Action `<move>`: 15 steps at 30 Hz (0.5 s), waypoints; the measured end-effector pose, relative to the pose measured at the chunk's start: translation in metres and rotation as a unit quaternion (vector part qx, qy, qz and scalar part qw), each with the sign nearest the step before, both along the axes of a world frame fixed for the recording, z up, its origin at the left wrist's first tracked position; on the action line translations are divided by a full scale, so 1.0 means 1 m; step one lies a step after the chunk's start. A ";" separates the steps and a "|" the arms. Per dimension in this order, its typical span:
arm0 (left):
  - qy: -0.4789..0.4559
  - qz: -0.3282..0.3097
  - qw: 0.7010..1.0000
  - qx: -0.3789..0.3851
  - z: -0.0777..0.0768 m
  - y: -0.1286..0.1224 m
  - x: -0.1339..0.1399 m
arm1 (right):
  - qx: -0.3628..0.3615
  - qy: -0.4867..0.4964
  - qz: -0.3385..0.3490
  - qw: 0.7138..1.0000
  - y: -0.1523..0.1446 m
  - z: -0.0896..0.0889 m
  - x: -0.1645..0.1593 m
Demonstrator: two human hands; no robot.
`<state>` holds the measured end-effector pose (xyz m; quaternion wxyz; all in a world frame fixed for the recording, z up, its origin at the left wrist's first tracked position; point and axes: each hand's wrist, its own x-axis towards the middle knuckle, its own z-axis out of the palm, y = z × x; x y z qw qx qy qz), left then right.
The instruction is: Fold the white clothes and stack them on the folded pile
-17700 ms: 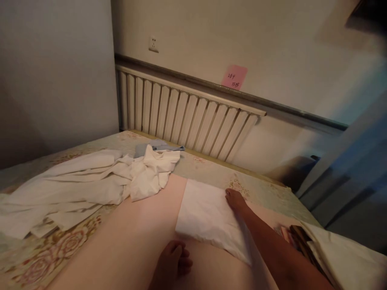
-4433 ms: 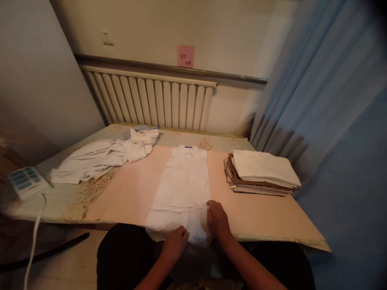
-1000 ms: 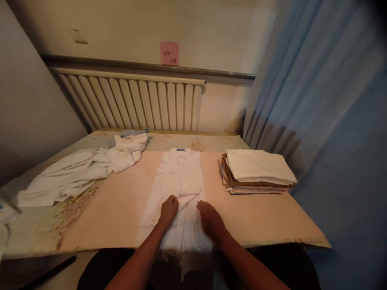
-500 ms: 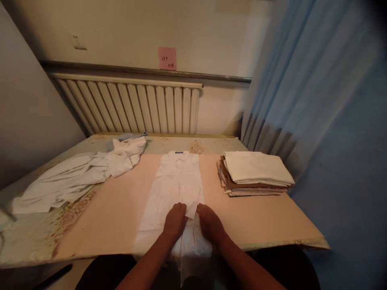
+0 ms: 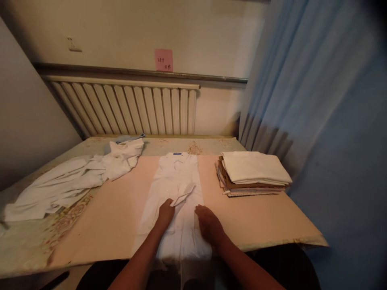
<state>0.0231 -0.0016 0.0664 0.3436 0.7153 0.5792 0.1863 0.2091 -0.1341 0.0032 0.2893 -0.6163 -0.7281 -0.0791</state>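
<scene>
A white shirt [image 5: 169,177] lies lengthwise before me, folded narrow, its collar with a dark blue label at the far end and its near end over the table's front edge. My left hand [image 5: 167,211] is closed on the shirt's cuff [image 5: 185,195], which is lifted a little and slants up to the right. On the shirt's right edge rests my right hand [image 5: 207,221], its fingers stretched out and pointing left. Its palm is hidden from view.
A stack of folded cloths [image 5: 255,171], white on top and brown beneath, sits at the right. Loose white garments [image 5: 72,173] lie crumpled at the left. The shirt is on a peach-coloured sheet [image 5: 111,213]; a blue curtain [image 5: 326,161] hangs along the right side.
My left hand has moved left and turned the cuff, whose free end now points up and right instead of down. My right hand stays by the shirt's right edge.
</scene>
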 end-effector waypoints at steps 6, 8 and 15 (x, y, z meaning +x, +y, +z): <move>-0.127 0.037 0.988 -0.078 -0.004 0.000 -0.007 | 0.002 -0.002 -0.001 1.000 0.000 -0.001 0.001; -0.170 0.046 0.979 -0.103 -0.005 0.001 -0.008 | 0.002 -0.005 0.000 1.000 0.000 -0.001 0.001; -0.318 0.072 0.929 -0.176 -0.005 0.008 -0.018 | 0.002 -0.009 0.005 1.000 -0.001 0.004 0.000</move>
